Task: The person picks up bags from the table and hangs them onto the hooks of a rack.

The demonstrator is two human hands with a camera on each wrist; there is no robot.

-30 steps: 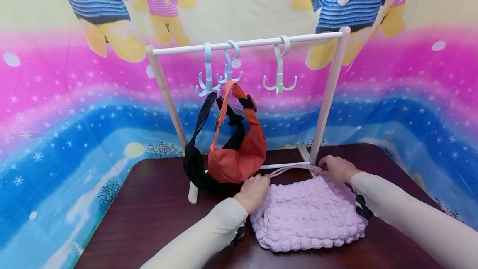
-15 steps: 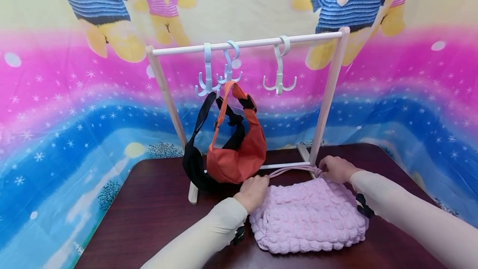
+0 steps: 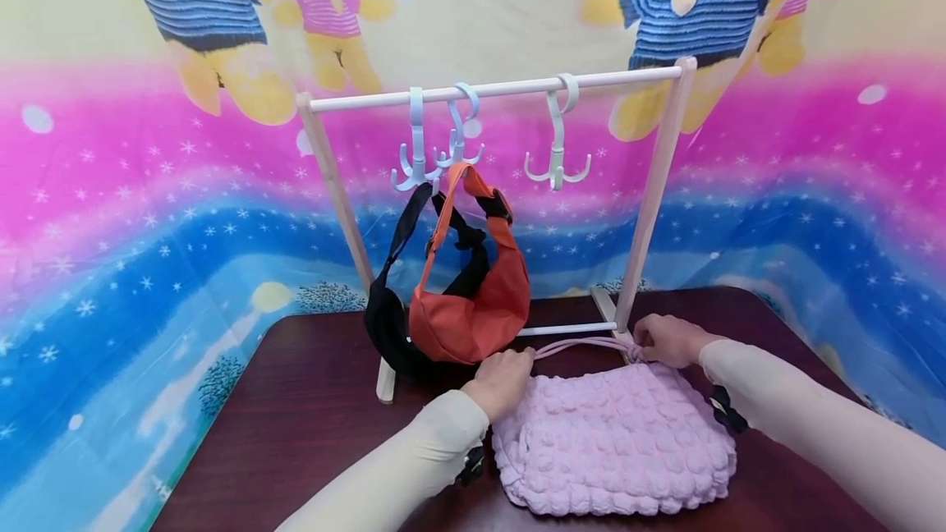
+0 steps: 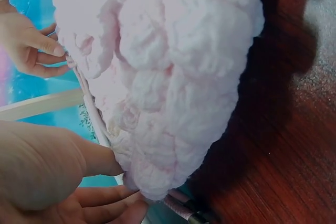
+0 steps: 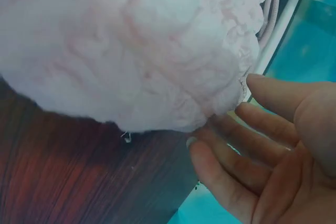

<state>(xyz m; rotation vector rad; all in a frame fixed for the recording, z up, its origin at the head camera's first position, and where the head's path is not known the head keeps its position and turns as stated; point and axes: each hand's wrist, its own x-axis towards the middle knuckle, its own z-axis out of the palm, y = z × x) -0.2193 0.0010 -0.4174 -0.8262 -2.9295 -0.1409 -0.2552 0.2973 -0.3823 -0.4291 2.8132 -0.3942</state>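
A pale pink bag (image 3: 617, 437) with a puffy, bubbled surface lies on the table in front of the rack. Its thin cord strap (image 3: 580, 343) runs along the top edge and is knotted at the right end. My left hand (image 3: 501, 384) pinches the bag's upper left corner; in the left wrist view the thumb lies on the near side and the fingers behind. At the upper right corner, by the knot, my right hand (image 3: 671, 340) holds the bag between thumb and fingers. In the right wrist view part of that grip is hidden behind the puffy fabric (image 5: 157, 56).
A small rack (image 3: 495, 90) of white bars and pale wood posts stands behind. An orange bag (image 3: 473, 318) and a black bag (image 3: 384, 327) hang from blue hooks (image 3: 417, 158) at its left. A pale green hook (image 3: 557, 146) hangs further right. The dark wooden table (image 3: 296, 425) meets a printed cloth behind.
The pink bag's lower edge and right top corner have come slightly nearer, with my right hand moving down a little. The head view has shifted slightly. Both hands keep their hold.
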